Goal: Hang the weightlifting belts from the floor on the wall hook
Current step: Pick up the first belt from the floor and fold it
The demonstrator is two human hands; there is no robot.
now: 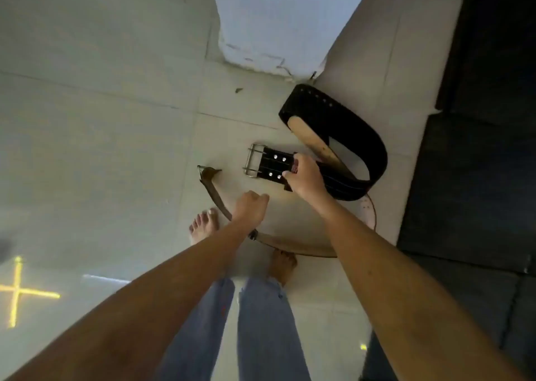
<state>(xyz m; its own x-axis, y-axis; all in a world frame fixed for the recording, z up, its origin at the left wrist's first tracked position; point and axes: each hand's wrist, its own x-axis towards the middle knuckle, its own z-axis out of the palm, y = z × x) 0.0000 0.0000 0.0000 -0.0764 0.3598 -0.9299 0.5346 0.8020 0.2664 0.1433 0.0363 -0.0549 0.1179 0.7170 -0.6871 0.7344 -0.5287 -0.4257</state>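
Observation:
A wide black weightlifting belt with a tan inner face lies curled on the pale tiled floor near the wall corner. Its metal buckle points left. My right hand grips this belt just behind the buckle, by the rivets. A thinner brown belt curves across the floor under my arms, passing by my bare feet. My left hand hovers above the brown belt with its fingers curled in, and I cannot see anything held in it. No wall hook is in view.
A white wall pillar rises at the top centre. Dark rubber mat flooring covers the right side. My bare feet and jeans legs stand just below the belts. A yellow cross mark sits on the floor at the left.

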